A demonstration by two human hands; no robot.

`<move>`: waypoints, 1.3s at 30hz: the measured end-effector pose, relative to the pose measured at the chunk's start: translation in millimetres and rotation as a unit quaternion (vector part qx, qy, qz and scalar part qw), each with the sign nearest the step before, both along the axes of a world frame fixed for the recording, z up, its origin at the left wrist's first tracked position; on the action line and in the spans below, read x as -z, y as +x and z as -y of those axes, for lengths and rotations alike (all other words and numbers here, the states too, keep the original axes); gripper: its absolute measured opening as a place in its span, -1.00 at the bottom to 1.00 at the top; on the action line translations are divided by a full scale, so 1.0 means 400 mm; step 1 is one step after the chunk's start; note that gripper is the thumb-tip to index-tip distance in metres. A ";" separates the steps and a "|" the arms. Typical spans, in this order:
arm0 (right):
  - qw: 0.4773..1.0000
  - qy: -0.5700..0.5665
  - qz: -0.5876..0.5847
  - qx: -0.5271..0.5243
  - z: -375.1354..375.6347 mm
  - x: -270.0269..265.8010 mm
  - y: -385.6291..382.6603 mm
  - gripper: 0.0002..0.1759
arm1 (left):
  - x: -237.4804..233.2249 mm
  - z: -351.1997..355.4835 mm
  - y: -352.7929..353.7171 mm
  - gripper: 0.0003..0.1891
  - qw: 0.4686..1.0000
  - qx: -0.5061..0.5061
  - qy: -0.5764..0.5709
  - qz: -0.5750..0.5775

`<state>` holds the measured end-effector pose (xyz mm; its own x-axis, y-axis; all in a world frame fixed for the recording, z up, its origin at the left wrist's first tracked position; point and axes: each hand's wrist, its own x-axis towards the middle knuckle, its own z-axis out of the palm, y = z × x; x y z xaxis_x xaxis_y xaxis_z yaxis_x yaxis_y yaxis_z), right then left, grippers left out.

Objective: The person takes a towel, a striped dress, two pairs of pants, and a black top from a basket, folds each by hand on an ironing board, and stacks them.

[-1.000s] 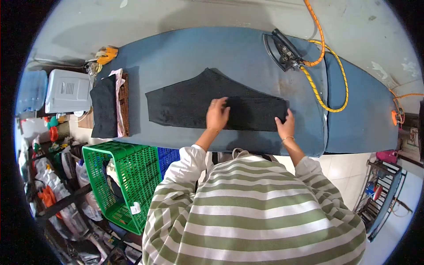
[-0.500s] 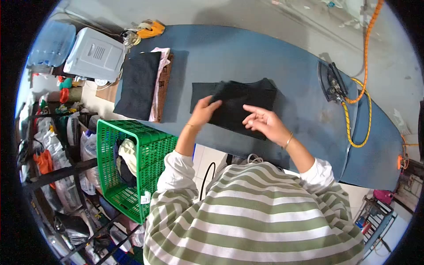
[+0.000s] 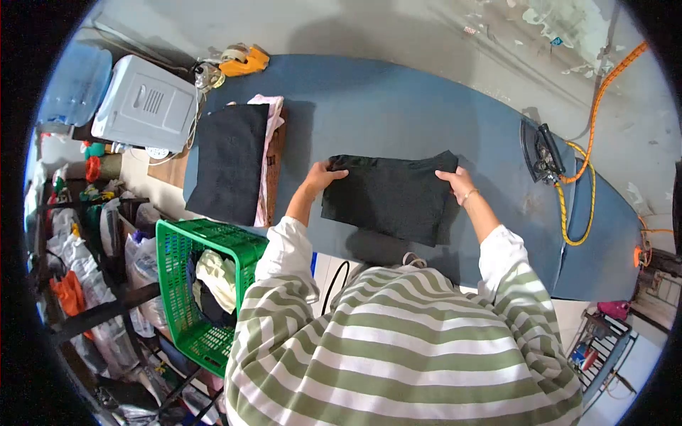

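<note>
Over the blue padded desk (image 3: 383,106), at twelve o'clock from the person (image 3: 405,341), I see folded black cloth (image 3: 383,202), left hand (image 3: 324,177) pinching its ten-o'clock corner, right hand (image 3: 458,184) its two-o'clock; level, even tension should keep edges square.

Garment (image 3: 387,202) is over the middle of the tabletop (image 3: 398,99), stack of clothes (image 3: 229,163) off to its left, iron (image 3: 547,153) way over right. Tape dispenser (image 3: 245,62) sits back-left, and the crate (image 3: 222,231) with bundled cloth (image 3: 217,277) inside is down front-left.
</note>
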<state>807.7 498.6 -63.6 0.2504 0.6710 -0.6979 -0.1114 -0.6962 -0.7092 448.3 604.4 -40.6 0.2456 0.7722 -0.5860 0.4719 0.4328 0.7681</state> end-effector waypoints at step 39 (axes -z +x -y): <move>0.942 0.077 0.190 -0.265 0.105 0.077 0.007 -0.21 | 0.034 0.510 0.271 -0.47 0.977 -0.170 -0.080 0.104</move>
